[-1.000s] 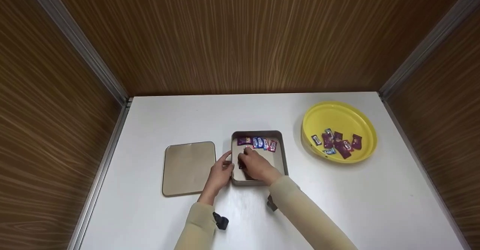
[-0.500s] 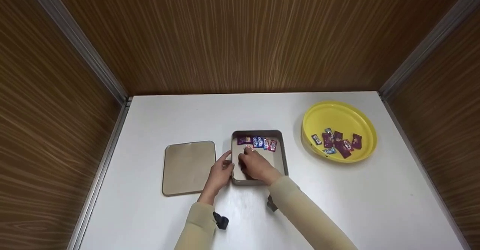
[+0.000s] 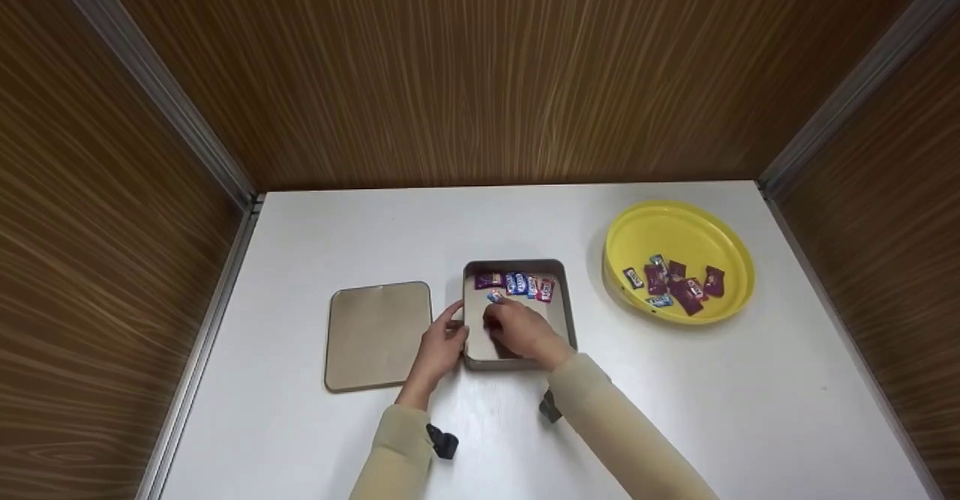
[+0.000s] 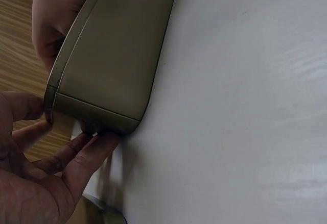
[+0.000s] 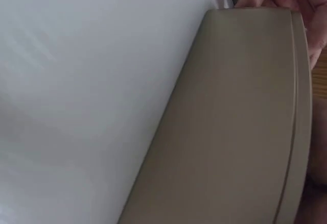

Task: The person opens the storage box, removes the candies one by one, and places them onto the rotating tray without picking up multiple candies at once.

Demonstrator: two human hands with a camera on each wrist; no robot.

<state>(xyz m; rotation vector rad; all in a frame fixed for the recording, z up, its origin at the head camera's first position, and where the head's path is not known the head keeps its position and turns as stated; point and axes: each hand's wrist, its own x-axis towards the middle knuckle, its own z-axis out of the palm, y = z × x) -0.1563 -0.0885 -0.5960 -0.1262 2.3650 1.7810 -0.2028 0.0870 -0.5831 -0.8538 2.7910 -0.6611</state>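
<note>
Inside square bronze metal tin (image 3: 495, 365) on white counter (image 3: 750, 395), beside small glossy-wrapped candies (image 3: 517, 283): right hand (image 3: 523, 330) curled, cannot tell if holding; left hand (image 3: 439, 350), fingers apart, touches outside, probably bracing.

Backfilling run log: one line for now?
left grip: touching outer wall of open tan rectangular tin | right grip: inside tin, holding unclear | colourful wrapped sweets: in tin and round yellow plastic tray
</note>
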